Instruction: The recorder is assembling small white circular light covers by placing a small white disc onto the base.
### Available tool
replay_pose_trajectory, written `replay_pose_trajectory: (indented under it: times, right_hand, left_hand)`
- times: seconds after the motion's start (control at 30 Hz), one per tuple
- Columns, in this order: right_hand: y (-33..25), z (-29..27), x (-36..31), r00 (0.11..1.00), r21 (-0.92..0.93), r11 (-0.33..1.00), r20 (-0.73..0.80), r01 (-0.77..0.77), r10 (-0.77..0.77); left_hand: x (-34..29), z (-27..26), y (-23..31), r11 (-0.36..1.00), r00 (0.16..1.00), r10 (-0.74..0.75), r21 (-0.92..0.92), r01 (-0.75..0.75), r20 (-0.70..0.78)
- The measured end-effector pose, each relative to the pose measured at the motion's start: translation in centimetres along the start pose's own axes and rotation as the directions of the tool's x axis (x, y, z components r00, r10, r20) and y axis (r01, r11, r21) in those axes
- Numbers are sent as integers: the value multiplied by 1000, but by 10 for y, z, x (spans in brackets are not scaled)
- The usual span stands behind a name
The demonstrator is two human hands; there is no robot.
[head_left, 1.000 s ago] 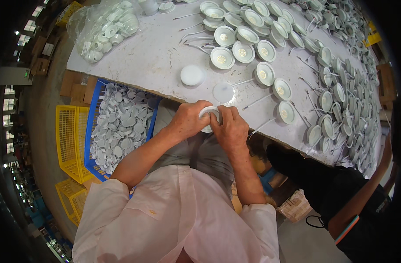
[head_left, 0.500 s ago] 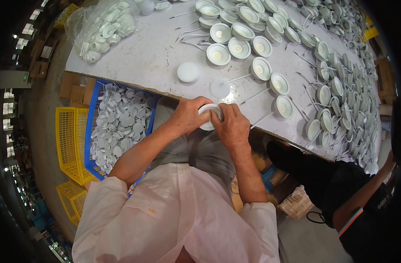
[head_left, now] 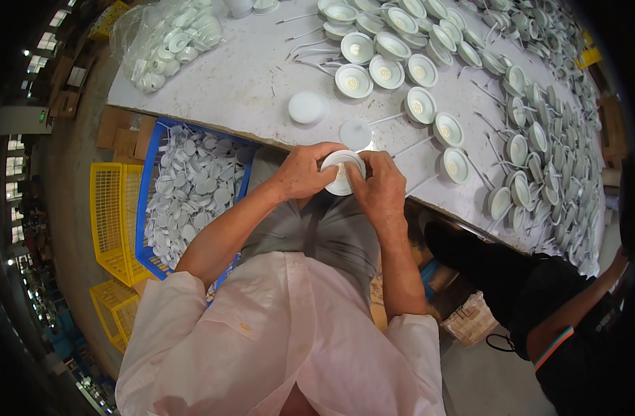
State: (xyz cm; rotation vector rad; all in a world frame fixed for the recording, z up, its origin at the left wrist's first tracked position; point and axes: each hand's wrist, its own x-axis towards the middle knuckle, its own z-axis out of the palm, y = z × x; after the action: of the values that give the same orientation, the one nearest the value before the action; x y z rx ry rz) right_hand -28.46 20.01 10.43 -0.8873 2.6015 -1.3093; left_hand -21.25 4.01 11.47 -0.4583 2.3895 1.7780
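Note:
Between my two hands is a round white downlight housing (head_left: 343,182), held at the table's near edge with its open face up and small yellow LED dots inside. My left hand (head_left: 306,170) grips its left rim, thumb pressed into the bowl. My right hand (head_left: 380,183) holds the right side, its thumb also inside. Just beyond them on the table lie a flat translucent white disc (head_left: 356,134) and a stack of white discs (head_left: 307,108). Several finished-looking downlights with wires, one a nearby downlight (head_left: 455,165), lie to the right.
The white table (head_left: 227,97) carries a clear bag of white rings (head_left: 175,48) at far left and piles of downlights (head_left: 539,152) at right. A blue crate (head_left: 142,229) of white wired discs stands left, beside yellow crates (head_left: 109,229). A person in black (head_left: 539,298) sits at right.
My hands have shifted slightly up and right. The housing's face is now turned more toward me, showing its LED dots. The view has moved a little.

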Motion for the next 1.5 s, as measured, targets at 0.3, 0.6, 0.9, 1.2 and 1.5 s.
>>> replay_pose_trajectory:
  times: [0.3, 0.6, 0.9, 1.2, 1.5]
  right_hand:
    - [-3, -4, 1, 999, 95, 995, 37, -35, 31]
    - [-7, -2, 0, 1000, 126, 992, 17, 3, -5]
    - [13, -9, 24, 996, -245, 969, -86, -37, 16]
    - [0, 13, 50, 982, -488, 871, 132, -53, 133]
    - [6, 20, 48, 986, -136, 977, 21, -162, 167]
  left_hand:
    - [-12, -9, -4, 922, 968, 75, -386, 24, 239]
    - [-14, 1, -14, 949, 989, 99, -309, -61, 108]
    - [-24, -5, -24, 959, 980, 181, -206, -195, -85]
    - [-41, -20, -31, 950, 954, 223, -173, -259, -200]
    - [-50, -35, -44, 925, 940, 210, -256, -279, -268]
